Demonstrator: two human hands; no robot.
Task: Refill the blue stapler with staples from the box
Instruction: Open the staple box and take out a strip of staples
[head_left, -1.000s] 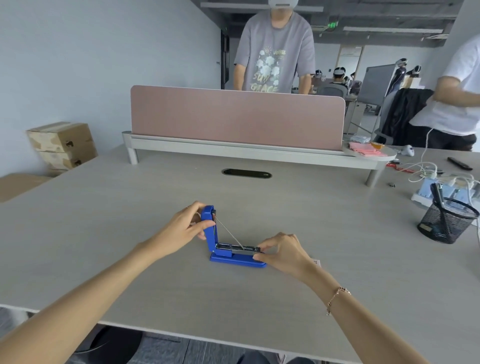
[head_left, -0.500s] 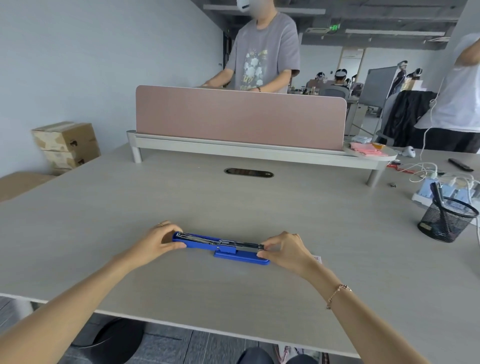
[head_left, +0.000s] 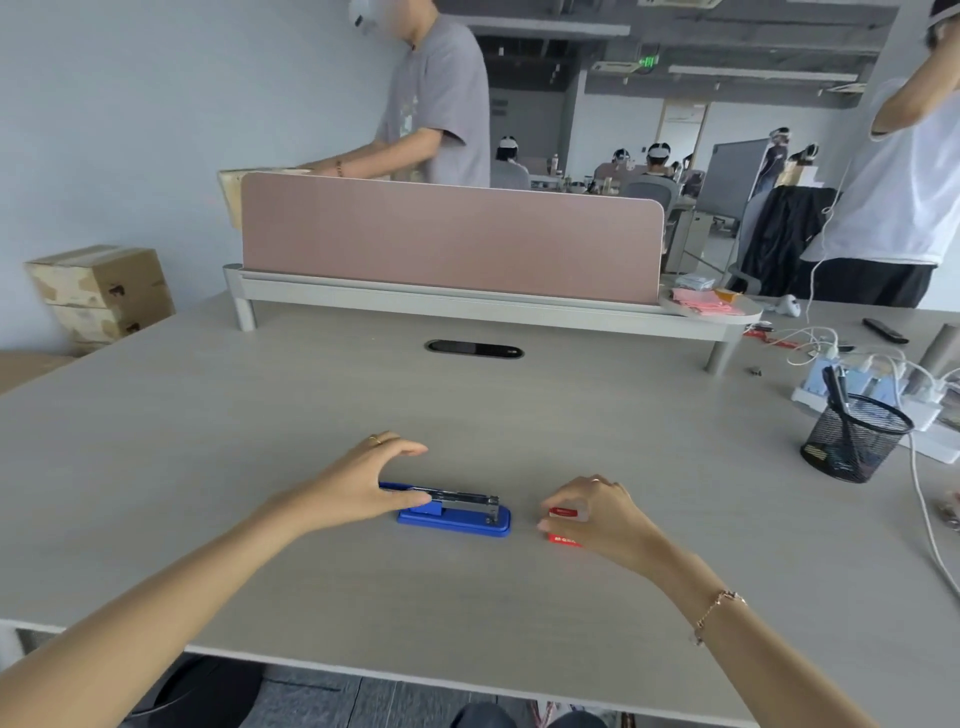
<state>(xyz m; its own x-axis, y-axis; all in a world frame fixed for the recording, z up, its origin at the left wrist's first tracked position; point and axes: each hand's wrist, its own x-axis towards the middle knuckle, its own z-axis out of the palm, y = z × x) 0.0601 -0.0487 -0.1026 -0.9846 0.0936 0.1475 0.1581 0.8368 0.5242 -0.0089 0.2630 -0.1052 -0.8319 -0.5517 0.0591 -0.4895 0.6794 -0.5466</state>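
The blue stapler lies on the table, folded open flat, with its metal staple channel facing up. My left hand arches over the stapler's left end, fingers spread and lifted, thumb resting near the hinge. Just right of the stapler sits a small red staple box, mostly covered by my right hand, whose thumb and fingertips pinch it. I cannot tell whether the box is open.
A black mesh pen cup stands at the right beside a power strip with white cables. A pink divider crosses the back of the table behind a cable slot. Two people stand beyond. Cardboard boxes sit at the left.
The stapler's lid went from upright to flat on the table. My right hand left the stapler's front end and moved right onto the red box. My left fingers lifted off the lid.
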